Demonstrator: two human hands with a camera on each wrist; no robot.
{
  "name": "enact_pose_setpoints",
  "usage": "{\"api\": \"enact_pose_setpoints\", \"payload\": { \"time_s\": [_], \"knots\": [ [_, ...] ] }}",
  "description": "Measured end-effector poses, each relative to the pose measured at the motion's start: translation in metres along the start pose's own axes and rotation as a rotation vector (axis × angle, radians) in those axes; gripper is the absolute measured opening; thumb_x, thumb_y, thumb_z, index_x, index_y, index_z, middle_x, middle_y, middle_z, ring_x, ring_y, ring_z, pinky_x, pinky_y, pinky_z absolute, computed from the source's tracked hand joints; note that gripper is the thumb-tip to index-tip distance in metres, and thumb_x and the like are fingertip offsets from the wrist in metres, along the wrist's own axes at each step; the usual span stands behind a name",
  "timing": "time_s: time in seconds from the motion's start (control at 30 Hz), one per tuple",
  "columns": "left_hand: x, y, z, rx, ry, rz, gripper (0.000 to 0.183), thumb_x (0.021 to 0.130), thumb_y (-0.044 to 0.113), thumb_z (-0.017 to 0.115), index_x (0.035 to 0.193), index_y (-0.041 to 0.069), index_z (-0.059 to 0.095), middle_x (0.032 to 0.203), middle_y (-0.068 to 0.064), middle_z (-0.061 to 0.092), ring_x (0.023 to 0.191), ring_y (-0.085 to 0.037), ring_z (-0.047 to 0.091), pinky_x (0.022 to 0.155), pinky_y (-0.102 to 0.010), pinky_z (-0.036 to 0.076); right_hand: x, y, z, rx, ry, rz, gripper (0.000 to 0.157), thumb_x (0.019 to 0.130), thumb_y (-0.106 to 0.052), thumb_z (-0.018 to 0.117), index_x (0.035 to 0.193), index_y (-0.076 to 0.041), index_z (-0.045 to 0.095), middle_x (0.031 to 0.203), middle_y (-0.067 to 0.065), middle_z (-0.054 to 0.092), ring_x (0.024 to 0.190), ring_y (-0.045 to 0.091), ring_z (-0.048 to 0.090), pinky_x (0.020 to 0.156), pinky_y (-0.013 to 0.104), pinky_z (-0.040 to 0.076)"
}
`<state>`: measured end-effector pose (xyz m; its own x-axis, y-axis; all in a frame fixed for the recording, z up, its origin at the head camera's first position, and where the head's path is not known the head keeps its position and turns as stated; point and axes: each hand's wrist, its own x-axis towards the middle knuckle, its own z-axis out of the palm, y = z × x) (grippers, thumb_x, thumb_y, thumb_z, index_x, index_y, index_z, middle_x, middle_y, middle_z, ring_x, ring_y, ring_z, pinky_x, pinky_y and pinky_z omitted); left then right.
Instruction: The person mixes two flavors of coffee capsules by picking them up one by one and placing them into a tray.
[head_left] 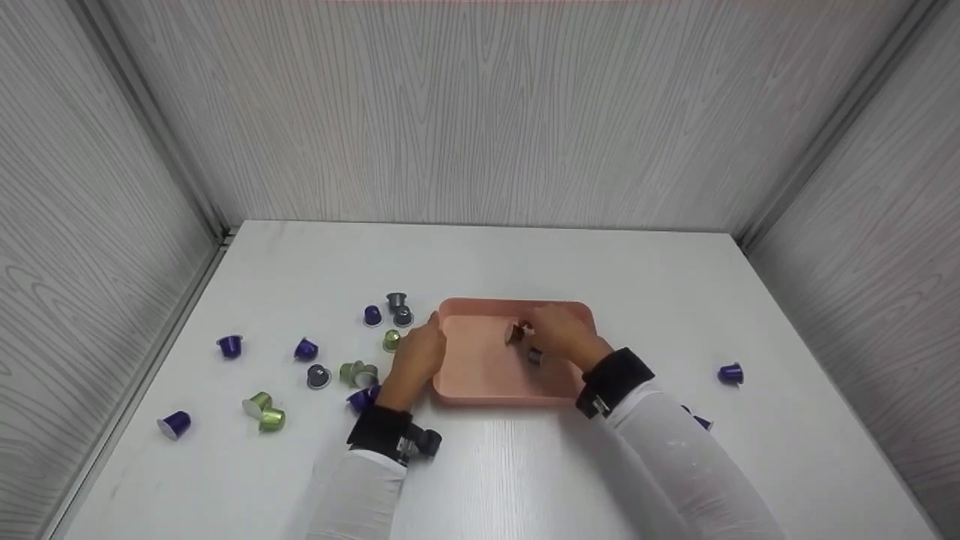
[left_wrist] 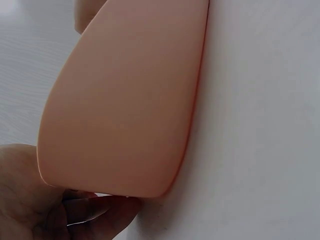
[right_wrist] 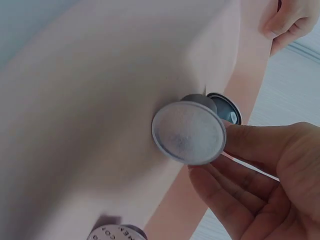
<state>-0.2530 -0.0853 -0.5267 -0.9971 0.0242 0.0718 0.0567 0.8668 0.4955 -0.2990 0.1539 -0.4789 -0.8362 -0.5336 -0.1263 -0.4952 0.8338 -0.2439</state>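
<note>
Currently, I have the foil-lidded capsule [right_wrist: 186, 132] within the tray's walls, pinched near its rim between thumb and fingers of the right hand [head_left: 559, 330]; whether it touches the tray floor I cannot tell. I judge it light and fairly stiff, the flared rim its surest hold — the foil face might dent. A lettered capsule [right_wrist: 117, 233] and a dark-rimmed capsule [right_wrist: 231, 108] lie near it. The left hand [head_left: 420, 352] grips the left end of the pink tray [head_left: 472, 367] — matte, round-cornered, apparently plastic. Left of the tray lie shiny, tapered purple capsules [head_left: 230, 346], green capsules [head_left: 271, 420] and grey capsules [head_left: 318, 376]; more purple ones sit right. Beneath the tray is the smooth white bench [head_left: 487, 472]; beyond it, wood-grained panels [head_left: 480, 112].
</note>
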Motion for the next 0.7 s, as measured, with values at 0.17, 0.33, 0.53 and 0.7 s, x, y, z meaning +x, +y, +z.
{"api": "enact_pose_setpoints", "payload": {
  "time_s": [0.17, 0.33, 0.53, 0.7],
  "knots": [
    [-0.001, 0.000, 0.000, 0.003, 0.029, 0.020, 0.039, 0.101, 0.008, 0.041, 0.136, -0.007, 0.048, 0.088, -0.026, 0.067, 0.078, -0.042, 0.067, 0.065, -0.052, 0.053, -0.009, 0.003, -0.006, -0.049, 0.052, -0.025, 0.027, 0.086, -0.007, 0.070, 0.114, -0.008, 0.070, 0.106, 0.009, 0.071, 0.096, 0.025, 0.066, 0.081, 0.041, 0.053],
    [-0.001, 0.000, 0.000, -0.028, 0.019, 0.009, 0.040, 0.101, 0.008, 0.039, 0.138, -0.007, 0.047, 0.092, -0.027, 0.067, 0.081, -0.043, 0.067, 0.067, -0.052, 0.053, -0.017, 0.009, -0.004, -0.087, 0.156, -0.088, 0.028, 0.086, -0.013, 0.073, 0.113, -0.015, 0.068, 0.099, 0.003, 0.072, 0.088, 0.022, 0.067, 0.074, 0.040, 0.052],
    [0.001, 0.000, 0.001, -0.021, 0.008, -0.012, 0.041, 0.101, 0.010, 0.040, 0.139, -0.005, 0.047, 0.095, -0.028, 0.067, 0.083, -0.043, 0.067, 0.070, -0.052, 0.053, -0.026, 0.017, 0.001, -0.047, 0.327, -0.286, 0.034, 0.081, -0.006, 0.079, 0.111, -0.014, 0.064, 0.097, 0.002, 0.072, 0.086, 0.018, 0.067, 0.076, 0.037, 0.053],
    [0.000, 0.001, -0.001, -0.024, -0.007, -0.026, 0.042, 0.101, 0.009, 0.040, 0.140, -0.006, 0.046, 0.100, -0.029, 0.066, 0.087, -0.044, 0.066, 0.073, -0.053, 0.053, -0.038, 0.022, 0.002, -0.025, 0.321, -0.261, 0.037, 0.084, -0.007, 0.076, 0.119, -0.009, 0.065, 0.106, 0.007, 0.070, 0.094, 0.020, 0.067, 0.079, 0.037, 0.055]
  ]
}}
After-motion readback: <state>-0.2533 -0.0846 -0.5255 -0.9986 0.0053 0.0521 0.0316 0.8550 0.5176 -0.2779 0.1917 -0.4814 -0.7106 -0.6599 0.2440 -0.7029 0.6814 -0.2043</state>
